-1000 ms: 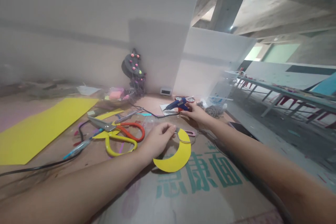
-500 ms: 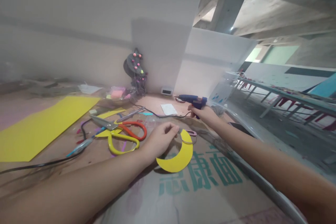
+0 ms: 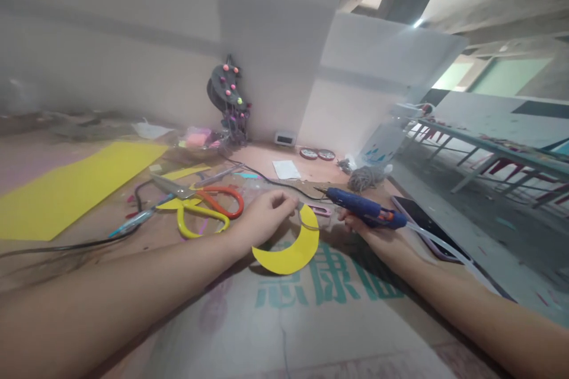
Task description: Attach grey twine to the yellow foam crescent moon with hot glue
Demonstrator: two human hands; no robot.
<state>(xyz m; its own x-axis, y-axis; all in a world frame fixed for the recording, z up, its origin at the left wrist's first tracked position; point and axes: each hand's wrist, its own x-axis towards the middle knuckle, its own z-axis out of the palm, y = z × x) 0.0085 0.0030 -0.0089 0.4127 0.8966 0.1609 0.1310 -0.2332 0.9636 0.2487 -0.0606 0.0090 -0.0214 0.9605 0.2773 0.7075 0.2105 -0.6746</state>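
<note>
Between the thumb and fingers of my left hand (image 3: 271, 213) is the upper tip of a yellow paper crescent (image 3: 297, 256). Grey yarn runs across the crescent near that tip. My right hand (image 3: 371, 237) is closed around a blue glue gun (image 3: 362, 206), its nozzle pointing left toward the crescent but apart from it. A white glue stick (image 3: 438, 240) sticks out of the gun's back end. Just behind the crescent lies a pink-handled tool (image 3: 320, 210). Left of my left hand are scissors (image 3: 208, 204) with one red and one yellow handle.
Yellow card (image 3: 84, 189) covers the left side. At the back stand a grey moon-shaped ornament with pink beads (image 3: 226, 92) and a small white digital display (image 3: 285, 138). A grey yarn ball (image 3: 365, 177) and a phone (image 3: 427, 228) lie right. A black cord (image 3: 267, 174) crosses behind my hands.
My right hand has brought the glue gun from the back of the table nearer to me and rightward. My left hand keeps hold of the crescent. The view has shifted slightly.
</note>
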